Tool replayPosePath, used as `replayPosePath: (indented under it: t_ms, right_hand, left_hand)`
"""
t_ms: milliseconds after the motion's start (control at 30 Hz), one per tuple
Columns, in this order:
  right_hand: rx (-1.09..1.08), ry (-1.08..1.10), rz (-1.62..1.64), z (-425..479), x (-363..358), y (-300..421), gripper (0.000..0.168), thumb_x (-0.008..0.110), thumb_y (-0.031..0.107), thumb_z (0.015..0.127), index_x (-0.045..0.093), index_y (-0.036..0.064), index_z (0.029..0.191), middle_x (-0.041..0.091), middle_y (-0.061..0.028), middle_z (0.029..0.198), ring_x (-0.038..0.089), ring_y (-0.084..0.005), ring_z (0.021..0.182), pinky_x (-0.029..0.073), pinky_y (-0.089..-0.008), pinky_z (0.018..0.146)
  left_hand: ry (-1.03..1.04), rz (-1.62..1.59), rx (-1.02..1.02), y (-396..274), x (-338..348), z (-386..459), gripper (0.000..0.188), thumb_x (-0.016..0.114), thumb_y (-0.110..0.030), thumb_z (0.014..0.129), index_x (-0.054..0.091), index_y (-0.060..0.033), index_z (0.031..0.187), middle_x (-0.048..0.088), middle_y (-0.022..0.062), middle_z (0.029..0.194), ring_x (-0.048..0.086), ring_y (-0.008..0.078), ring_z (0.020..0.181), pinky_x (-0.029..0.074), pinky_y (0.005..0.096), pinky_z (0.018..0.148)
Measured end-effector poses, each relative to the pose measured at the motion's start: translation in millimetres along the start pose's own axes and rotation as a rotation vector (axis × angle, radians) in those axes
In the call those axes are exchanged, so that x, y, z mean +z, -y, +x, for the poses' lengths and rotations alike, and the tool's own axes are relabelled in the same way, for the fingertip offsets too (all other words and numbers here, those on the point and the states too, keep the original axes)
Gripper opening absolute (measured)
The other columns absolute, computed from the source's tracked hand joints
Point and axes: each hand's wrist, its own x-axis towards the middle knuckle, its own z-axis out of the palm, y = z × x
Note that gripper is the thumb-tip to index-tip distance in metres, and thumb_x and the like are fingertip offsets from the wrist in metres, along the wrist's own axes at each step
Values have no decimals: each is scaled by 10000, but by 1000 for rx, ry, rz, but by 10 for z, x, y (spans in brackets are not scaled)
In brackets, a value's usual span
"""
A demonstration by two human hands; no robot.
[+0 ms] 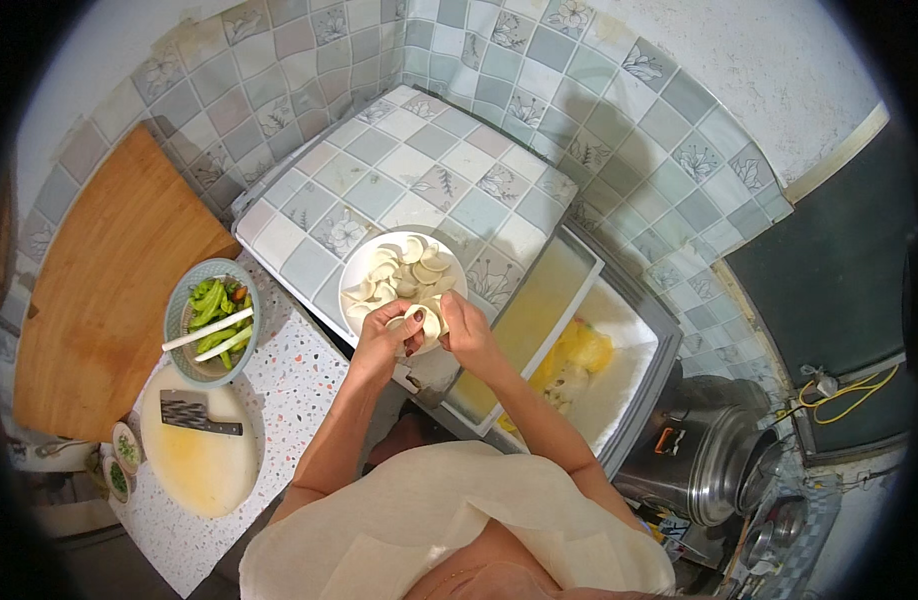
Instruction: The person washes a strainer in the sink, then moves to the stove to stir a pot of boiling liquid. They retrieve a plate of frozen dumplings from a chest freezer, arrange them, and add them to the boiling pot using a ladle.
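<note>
A white plate of pale folded dumplings sits near the front edge of a surface covered in tile-pattern sheeting. Over the plate's near rim, my left hand pinches a pale dumpling between thumb and fingers. My right hand grips the dumplings' right side, close against the left. More than one dumpling seems to be between the hands, but the fingers hide part of them.
To the right, a chest freezer stands partly open, with a yellow plastic bag inside. At left are a basket of green peppers, a cleaver on a round cutting board, two small bowls, and a large wooden board. A steel pot stands far right.
</note>
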Motion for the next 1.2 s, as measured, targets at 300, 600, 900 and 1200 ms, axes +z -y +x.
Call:
replayPosePath:
  t_ms: [300, 600, 900, 1200]
  right_hand:
    - [-182, -145, -232, -65, 183, 123, 211, 424, 217, 1002, 470, 12, 985, 542, -206, 694, 556, -446, 672, 438, -442, 606]
    - [-54, -62, -52, 10, 112, -81, 226, 447, 234, 999, 472, 33, 1099, 566, -164, 730, 584, -325, 677, 454, -396, 652]
    - [123, -235, -76, -409, -871, -930, 293, 530, 232, 970, 493, 25, 1174, 578, -68, 709, 546, -136, 647, 452, -303, 633]
    - [539, -626, -416, -2134, -1954, -2182, 265, 532, 238, 958, 569, 4, 1075, 672, -156, 858, 657, -298, 780, 504, -381, 724]
  left_hand:
    - [12, 52, 9, -9, 20, -75, 243, 710, -220, 881, 623, -32, 1009, 578, -14, 718, 481, 73, 548, 384, 232, 511]
    - [-65, 67, -30, 125, -107, 20, 269, 749, -205, 847, 653, -27, 1025, 605, -13, 721, 493, 63, 551, 393, 234, 495]
    - [-160, 1158, 323, -304, -274, 574, 307, 805, -194, 750, 692, 54, 891, 682, 172, 832, 642, 233, 705, 508, 343, 671]
    - [-367, 1363, 624, -7, -241, 473, 338, 636, -121, 886, 564, 31, 1179, 592, 203, 1127, 553, 343, 1030, 424, 419, 923]
